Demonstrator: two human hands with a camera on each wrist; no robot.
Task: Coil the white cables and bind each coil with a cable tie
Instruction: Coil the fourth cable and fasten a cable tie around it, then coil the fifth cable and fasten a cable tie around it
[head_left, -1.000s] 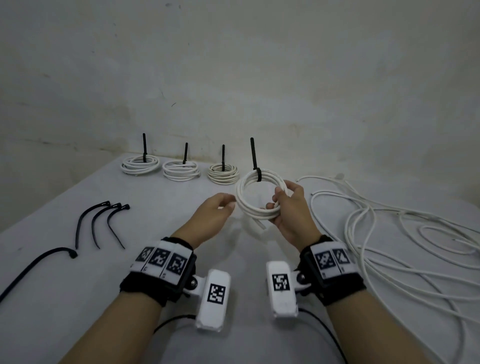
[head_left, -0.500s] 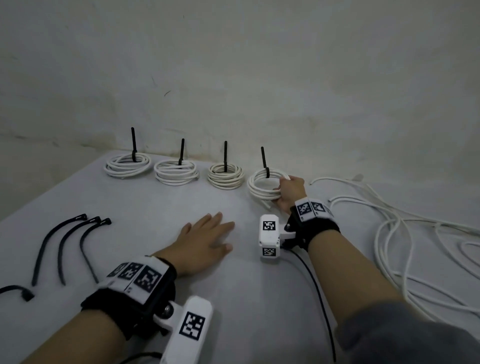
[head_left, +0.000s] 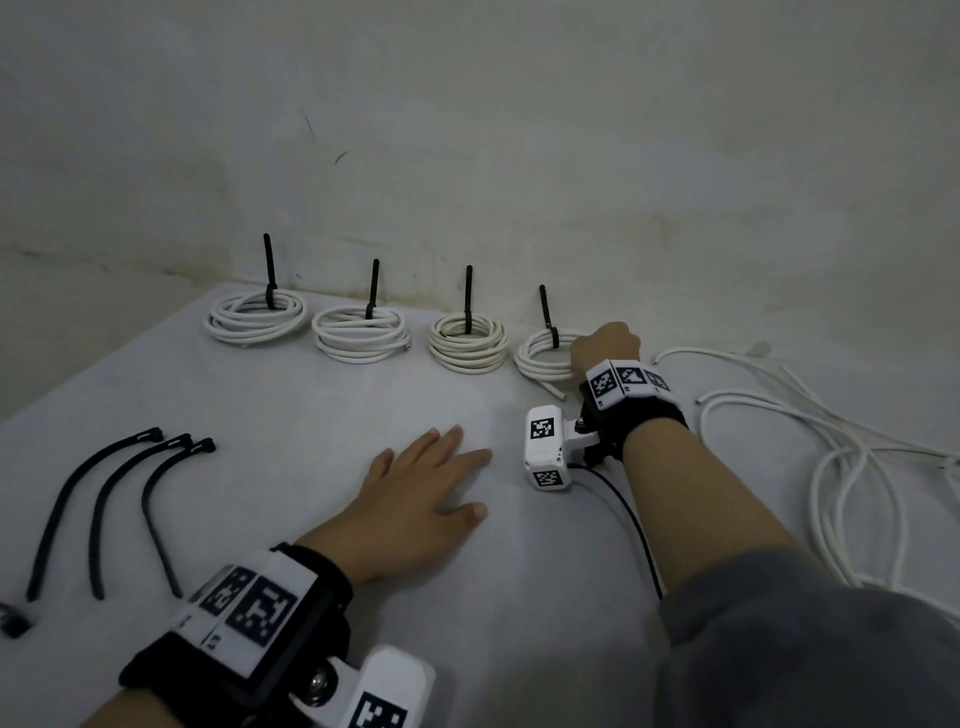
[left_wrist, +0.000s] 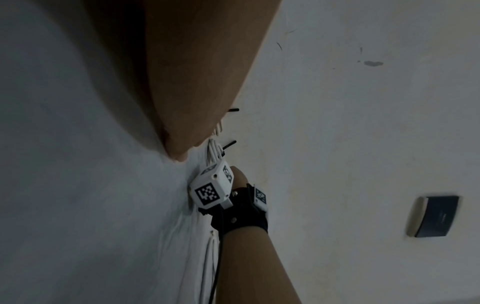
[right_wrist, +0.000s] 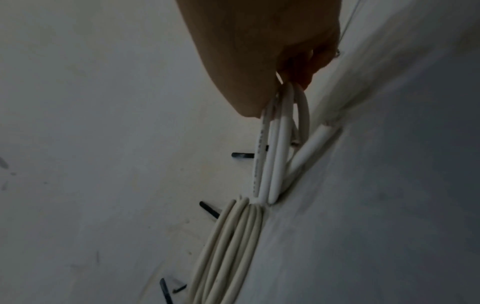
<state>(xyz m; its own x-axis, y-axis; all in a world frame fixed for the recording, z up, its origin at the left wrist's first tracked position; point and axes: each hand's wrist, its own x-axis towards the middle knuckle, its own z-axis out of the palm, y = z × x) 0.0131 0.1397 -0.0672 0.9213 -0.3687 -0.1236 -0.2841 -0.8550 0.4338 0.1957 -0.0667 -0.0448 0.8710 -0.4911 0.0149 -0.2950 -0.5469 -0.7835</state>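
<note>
Our right hand (head_left: 605, 344) grips the fourth tied coil of white round cable (head_left: 545, 356), now set down at the far right end of the row on the grey table (head_left: 311, 415). Our left hand (head_left: 423, 499) has stayed flat, fingers spread, holding nothing, nearer than the coil. Loose white cable (head_left: 841, 467) lies right.

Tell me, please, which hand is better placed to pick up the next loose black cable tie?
Left. The left hand lies open and flat on the table, nearer the loose ties, while the right hand grips the fourth coil at the far row.
</note>
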